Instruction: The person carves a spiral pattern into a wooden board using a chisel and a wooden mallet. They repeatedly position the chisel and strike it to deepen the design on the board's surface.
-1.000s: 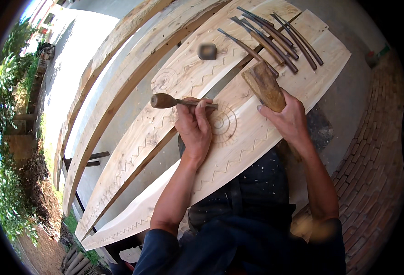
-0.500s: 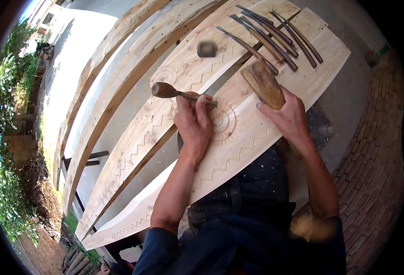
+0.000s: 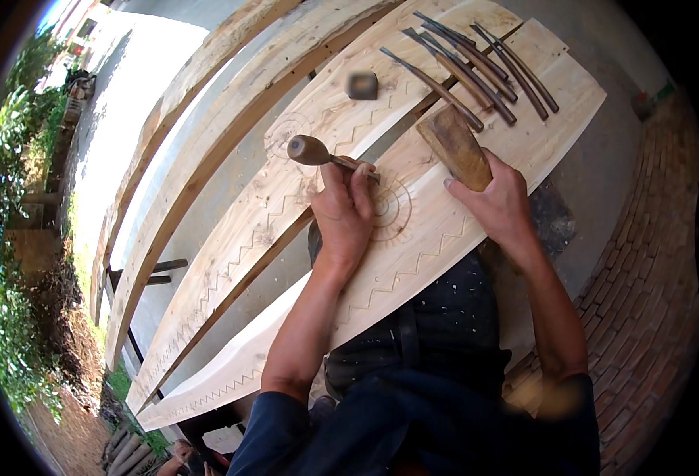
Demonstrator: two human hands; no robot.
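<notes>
Here's the chisel (image 3: 326,155), round wooden knob of a handle pointing up and left, its blade end hidden under the left hand (image 3: 343,210). It sits on the near carved plank (image 3: 413,262), right at the ring of concentric circles (image 3: 389,208) cut beside the plank's inner edge. The left fingers (image 3: 348,176) are wrapped tight round the chisel's shank, clamped on it, heel of the hand resting on the wood.

Over to the right hand (image 3: 499,205): its fingers are closed round the lower end of a wooden mallet (image 3: 454,147), which lies flat on the same plank, nearer the far end, not raised.

Beyond the mallet, a row of spare chisels (image 3: 476,67) lies fanned across the far ends of both planks. A small dark block (image 3: 362,85) sits on the second plank (image 3: 286,190), which carries its own circle motif and a zigzag line running its length. More bare planks (image 3: 183,151) lie further left, with greenery past them and brick paving to the right.

The risks, as I read it: the cutting edge is out of sight under the hand, so a slip across the grain could gouge the finished rings. A mallet blow landing off-centre on that rounded knob could glance onto the left knuckles. And the gap between the planks sits close by, where a skidding blade could drop.
</notes>
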